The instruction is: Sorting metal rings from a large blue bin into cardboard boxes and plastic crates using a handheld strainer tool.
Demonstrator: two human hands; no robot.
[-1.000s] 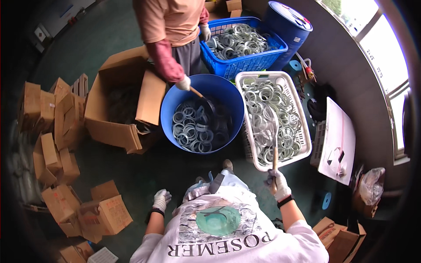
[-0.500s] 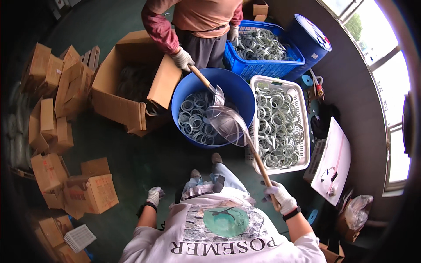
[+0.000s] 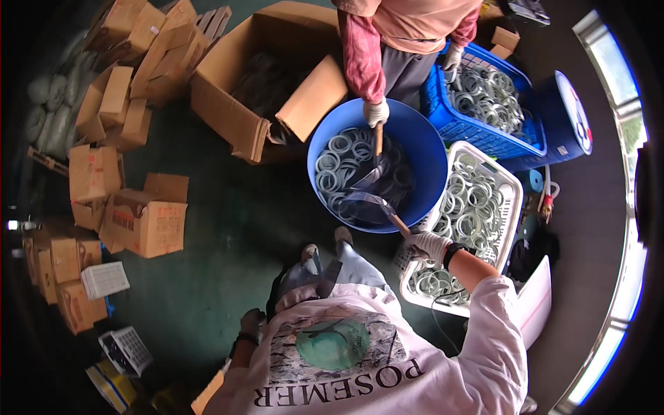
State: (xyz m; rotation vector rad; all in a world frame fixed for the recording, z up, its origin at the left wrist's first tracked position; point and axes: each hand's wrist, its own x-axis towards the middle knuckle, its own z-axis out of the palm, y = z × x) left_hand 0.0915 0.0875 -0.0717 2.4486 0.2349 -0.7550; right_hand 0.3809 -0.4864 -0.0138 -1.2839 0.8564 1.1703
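My gloved right hand (image 3: pixel 430 247) is closed around the wooden handle of a wire-mesh strainer (image 3: pixel 398 223). The strainer's head reaches down into a round blue tub (image 3: pixel 434 155), among pale metal rings (image 3: pixel 333 163). A co-worker's gloved hand (image 3: pixel 375 111) holds a second wooden-handled tool (image 3: pixel 378 140) in the same tub. Its head lies close to my strainer; whether they touch I cannot tell. My left hand (image 3: pixel 253 322) hangs low beside my body, away from the tub. It is in shadow, and its fingers are not clear.
A white basket (image 3: pixel 513 207) full of rings stands right of the tub, partly under my right forearm. Behind it are a blue crate (image 3: pixel 484 142) of rings and a blue drum (image 3: pixel 564 128). A large open carton (image 3: pixel 221 114) sits left of the tub. Smaller cartons (image 3: pixel 162 221) line the left.
My right hand has moved forward with the strainer, whose head has dropped from above the tub into it. The co-worker's tool has also gone lower. The view has shifted.
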